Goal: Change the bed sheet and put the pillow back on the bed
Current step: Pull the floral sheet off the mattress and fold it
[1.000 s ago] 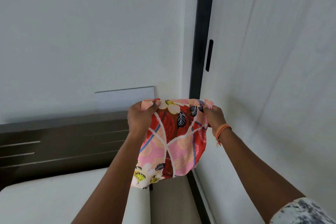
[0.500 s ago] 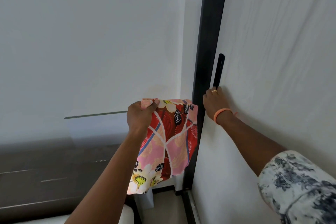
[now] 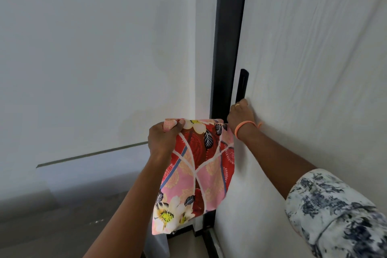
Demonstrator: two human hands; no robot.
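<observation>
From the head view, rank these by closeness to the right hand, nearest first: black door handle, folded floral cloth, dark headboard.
1. Black door handle: at the right hand's fingertips, just above.
2. Folded floral cloth: beside the wrist, to its left, hanging from the left hand.
3. Dark headboard: far lower left.

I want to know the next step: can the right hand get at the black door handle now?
Probably yes: the right hand already touches the lower end of the black handle, with nothing between; the left hand holds the floral cloth aside.

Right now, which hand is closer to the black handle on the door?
The right hand is closer: its fingertips are at the lower end of the black handle. The left hand is lower and off to the left, gripping the folded flowery cloth.
</observation>
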